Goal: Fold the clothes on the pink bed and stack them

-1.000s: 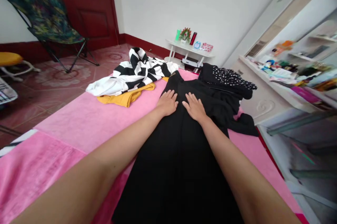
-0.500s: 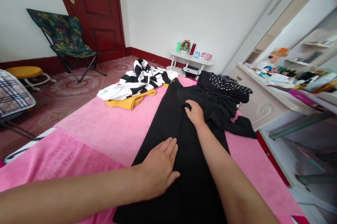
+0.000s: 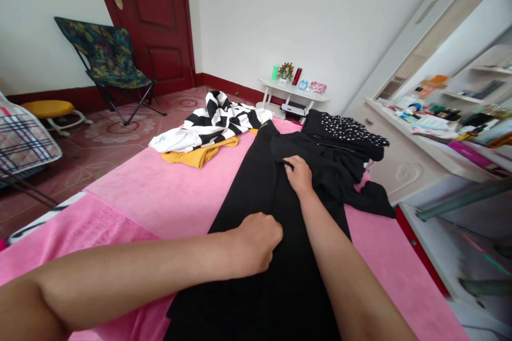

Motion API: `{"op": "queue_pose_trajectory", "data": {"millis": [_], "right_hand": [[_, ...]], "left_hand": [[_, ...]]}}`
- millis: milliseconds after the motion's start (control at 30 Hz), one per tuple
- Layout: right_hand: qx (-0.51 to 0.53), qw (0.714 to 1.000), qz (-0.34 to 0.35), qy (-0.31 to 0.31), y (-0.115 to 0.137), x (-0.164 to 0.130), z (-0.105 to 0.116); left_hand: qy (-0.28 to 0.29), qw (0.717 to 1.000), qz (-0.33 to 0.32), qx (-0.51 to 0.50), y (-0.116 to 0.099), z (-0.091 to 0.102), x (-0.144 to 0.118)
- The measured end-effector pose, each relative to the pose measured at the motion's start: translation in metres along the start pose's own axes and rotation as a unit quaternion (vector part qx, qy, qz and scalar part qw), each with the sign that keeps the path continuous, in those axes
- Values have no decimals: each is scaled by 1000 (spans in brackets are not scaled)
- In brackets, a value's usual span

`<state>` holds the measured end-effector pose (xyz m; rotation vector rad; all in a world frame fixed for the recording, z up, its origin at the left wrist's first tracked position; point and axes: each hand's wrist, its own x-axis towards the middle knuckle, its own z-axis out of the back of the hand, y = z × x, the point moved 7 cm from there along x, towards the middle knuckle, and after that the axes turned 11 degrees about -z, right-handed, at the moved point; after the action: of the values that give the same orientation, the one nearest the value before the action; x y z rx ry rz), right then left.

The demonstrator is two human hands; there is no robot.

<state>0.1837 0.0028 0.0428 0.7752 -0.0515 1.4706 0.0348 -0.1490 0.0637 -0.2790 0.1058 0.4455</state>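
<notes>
Black trousers (image 3: 276,255) lie lengthwise on the pink bed cover (image 3: 168,197), waist end far from the camera. Left hand (image 3: 256,242) rests mid-leg, fingers curled under in a narrow grip that bunches the fabric, forearm crossing in low from the left. Right hand (image 3: 299,174) reaches farther up with arm nearly straight, fingertips pinching a fold of the same cloth. Just beyond lies a black dotted garment (image 3: 344,135); to the left, well apart, a striped top (image 3: 212,119) over a yellow garment (image 3: 196,155).
</notes>
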Motion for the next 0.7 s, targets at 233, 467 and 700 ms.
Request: {"op": "queue_pose_trajectory", "data": {"millis": [233,467,700], "right_hand": [[-8,998,-46,-28,-10,2,4],[-37,998,-58,-7,-4,3,6],[4,997,-76,-6,0,0,11]], "left_hand": [[-49,980,-36,-189,16,4,0],[-320,930,17,-178,114,53,50],[-243,966,83,-26,178,19,105]]}}
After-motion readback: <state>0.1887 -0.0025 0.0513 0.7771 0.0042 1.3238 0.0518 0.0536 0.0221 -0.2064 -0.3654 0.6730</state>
